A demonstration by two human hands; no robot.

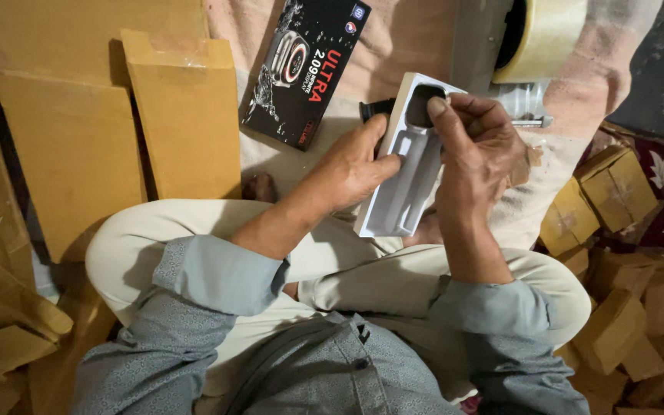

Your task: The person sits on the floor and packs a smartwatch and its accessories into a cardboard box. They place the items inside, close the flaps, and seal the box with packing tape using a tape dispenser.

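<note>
I sit cross-legged and hold a long white plastic tray (pixel 403 184) above my lap. My left hand (pixel 351 165) grips the tray's left edge, thumb across its moulded insert. My right hand (pixel 478 150) clasps the right side, with the thumb pressing a dark round watch face (pixel 418 107) into the recess at the tray's top. A dark strap end (pixel 374 109) sticks out to the left behind the tray.
A black rectangular product box (pixel 305 69) with a watch picture lies on the cloth ahead. Flat brown cardboard sheets (pixel 186 115) lie to the left. A roll of clear packing tape (pixel 543 38) sits at top right. Several small sealed cardboard boxes (pixel 616 188) are piled at right.
</note>
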